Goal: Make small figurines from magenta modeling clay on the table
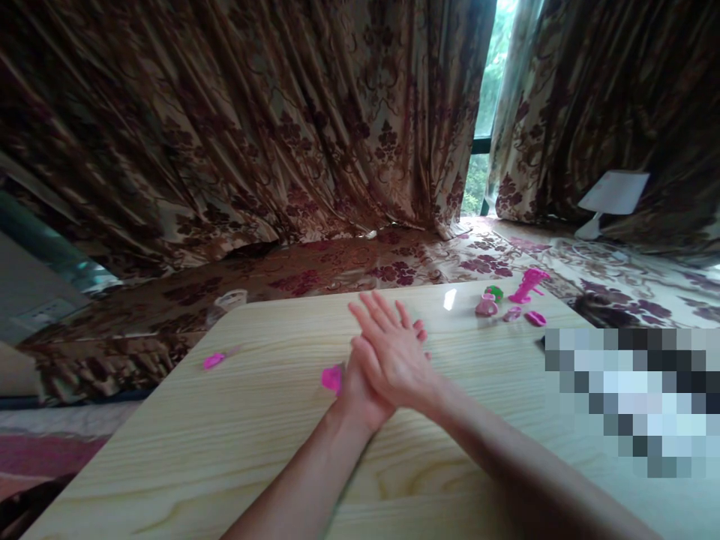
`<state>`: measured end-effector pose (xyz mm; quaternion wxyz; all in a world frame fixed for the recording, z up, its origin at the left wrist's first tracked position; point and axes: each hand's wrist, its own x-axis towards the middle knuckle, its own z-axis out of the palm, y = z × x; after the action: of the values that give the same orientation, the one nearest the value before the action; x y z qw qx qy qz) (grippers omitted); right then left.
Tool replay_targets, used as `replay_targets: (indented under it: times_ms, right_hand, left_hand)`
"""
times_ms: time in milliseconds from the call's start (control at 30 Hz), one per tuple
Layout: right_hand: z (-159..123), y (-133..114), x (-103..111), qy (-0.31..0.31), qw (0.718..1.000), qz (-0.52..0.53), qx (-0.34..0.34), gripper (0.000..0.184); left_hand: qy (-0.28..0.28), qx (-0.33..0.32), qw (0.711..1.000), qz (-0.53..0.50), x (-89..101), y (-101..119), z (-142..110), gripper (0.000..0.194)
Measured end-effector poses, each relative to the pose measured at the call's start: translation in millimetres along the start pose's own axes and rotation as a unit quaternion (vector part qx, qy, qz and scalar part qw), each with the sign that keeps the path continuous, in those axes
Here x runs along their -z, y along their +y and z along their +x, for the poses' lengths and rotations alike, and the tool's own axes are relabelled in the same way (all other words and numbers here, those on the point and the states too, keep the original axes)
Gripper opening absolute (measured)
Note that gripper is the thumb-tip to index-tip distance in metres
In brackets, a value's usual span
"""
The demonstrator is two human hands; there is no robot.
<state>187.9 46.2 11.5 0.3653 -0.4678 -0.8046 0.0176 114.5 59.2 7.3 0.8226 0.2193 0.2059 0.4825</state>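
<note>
My right hand (397, 364) lies across my left hand (360, 390), palm to palm, over the middle of the table. The right fingers are stretched out and a little apart. Most of my left hand is covered; a few of its fingertips show past the right hand's far edge, extended. Whether anything sits between the palms is hidden. Just left of my left hand is a bright pink piece (331, 379), its kind unclear. Another small pink piece (214, 361) rests farther left on the table.
The pale wood-grain table (270, 442) carries a pink plastic toy (529, 286), a green round thing (493, 293) and several small pink pieces (487, 305) at the far right. A clear container (229, 301) stands behind its far-left corner. Beyond are patterned curtains (337, 135) and a white lamp (614, 193).
</note>
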Motion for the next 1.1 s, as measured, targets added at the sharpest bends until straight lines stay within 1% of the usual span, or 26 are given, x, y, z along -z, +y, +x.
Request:
replay_targets:
  times_ms: [100,167,233,300,333,367,433,500,533,600,667,700,733,767,800,833,867,900,933,967,1000,1033,1067,1100]
  right_hand:
    - [7.9,37.9,3.1,0.065,0.990,0.000,-0.122,0.045]
    - [7.4,58.9,7.3,0.087,0.981,0.059,-0.163,0.045]
    - [4.1,70.5,12.4,0.106,0.969,0.138,-0.178,0.046]
    - [0.1,72.8,18.1,0.122,0.964,0.174,-0.161,0.043]
    - [-1.8,71.3,21.1,0.119,0.969,0.169,-0.138,0.040]
    - [-3.7,68.8,23.9,0.102,0.977,0.154,-0.106,0.035]
    - [-6.8,62.1,28.1,0.032,0.992,0.116,-0.031,0.026]
    - [-9.0,55.8,29.4,-0.034,0.995,0.093,0.021,0.021]
    - [-9.7,53.5,29.1,-0.051,0.994,0.090,0.031,0.019]
    - [-10.4,52.3,27.4,-0.062,0.993,0.097,0.029,0.017]
    - [-10.8,56.0,26.1,-0.064,0.992,0.104,0.005,0.018]
    - [-11.1,59.4,25.9,-0.066,0.993,0.100,-0.014,0.020]
    - [-11.5,63.4,26.0,-0.070,0.993,0.089,-0.035,0.021]
    - [-12.3,67.6,26.2,-0.079,0.993,0.073,-0.053,0.022]
    - [-13.4,71.4,26.3,-0.094,0.992,0.055,-0.068,0.021]
    - [-14.8,74.6,26.2,-0.110,0.990,0.037,-0.077,0.019]
    - [-16.4,76.9,25.9,-0.129,0.988,0.021,-0.082,0.016]
    - [-18.2,78.4,25.5,-0.145,0.986,0.007,-0.086,0.013]
    - [-19.9,79.1,25.2,-0.158,0.983,-0.002,-0.089,0.012]
    - [-21.5,79.2,25.1,-0.170,0.981,-0.008,-0.092,0.012]
    - [-22.7,79.2,25.6,-0.179,0.979,-0.009,-0.094,0.012]
    - [-23.4,78.9,26.6,-0.189,0.977,-0.006,-0.094,0.013]
    - [-23.5,78.5,28.4,-0.194,0.976,0.000,-0.094,0.018]
    - [-22.8,77.8,30.7,-0.190,0.977,0.006,-0.094,0.027]
  left_hand:
    - [-0.045,0.046,0.997,-0.043,-0.1,-7.4,1.3,0.037]
    - [-0.056,0.071,0.993,-0.071,1.6,-6.4,1.3,0.039]
    - [-0.047,0.083,0.992,-0.081,4.3,-4.3,1.7,0.040]
    - [-0.032,0.085,0.992,-0.082,7.3,-2.3,2.6,0.041]
    - [-0.026,0.079,0.993,-0.081,8.8,-1.3,3.3,0.040]
    - [-0.021,0.071,0.994,-0.079,10.2,-0.1,4.0,0.040]
    - [-0.014,0.060,0.996,-0.068,12.5,3.5,5.1,0.040]
    - [-0.017,0.054,0.997,-0.050,12.9,8.7,4.9,0.041]
    - [-0.022,0.054,0.998,-0.038,12.2,12.2,4.0,0.042]
    - [-0.028,0.060,0.998,0.001,9.2,21.3,0.2,0.041]
    - [-0.015,0.057,0.995,0.078,6.4,34.3,-6.1,0.036]
    - [0.004,0.036,0.990,0.137,6.4,42.2,-10.0,0.033]
    - [0.033,0.001,0.976,0.214,7.9,50.5,-14.3,0.029]
    - [0.070,-0.048,0.949,0.304,11.4,58.9,-18.8,0.024]
    - [0.111,-0.105,0.902,0.405,17.0,66.7,-23.4,0.021]
    - [0.152,-0.144,0.833,0.512,24.5,73.4,-28.0,0.018]
    - [0.179,-0.165,0.755,0.609,33.5,78.3,-32.3,0.017]
    - [0.180,-0.169,0.688,0.682,43.5,81.3,-36.4,0.017]
    - [0.170,-0.147,0.642,0.733,53.4,82.2,-39.9,0.019]
    - [0.167,-0.120,0.608,0.767,62.4,81.4,-42.9,0.022]
    - [0.158,-0.097,0.582,0.792,69.6,79.2,-45.1,0.025]
    - [0.148,-0.087,0.574,0.801,74.0,76.3,-46.4,0.025]
    - [0.138,-0.083,0.582,0.797,75.3,73.0,-46.7,0.025]
    - [0.126,-0.087,0.608,0.779,73.2,69.9,-45.8,0.024]
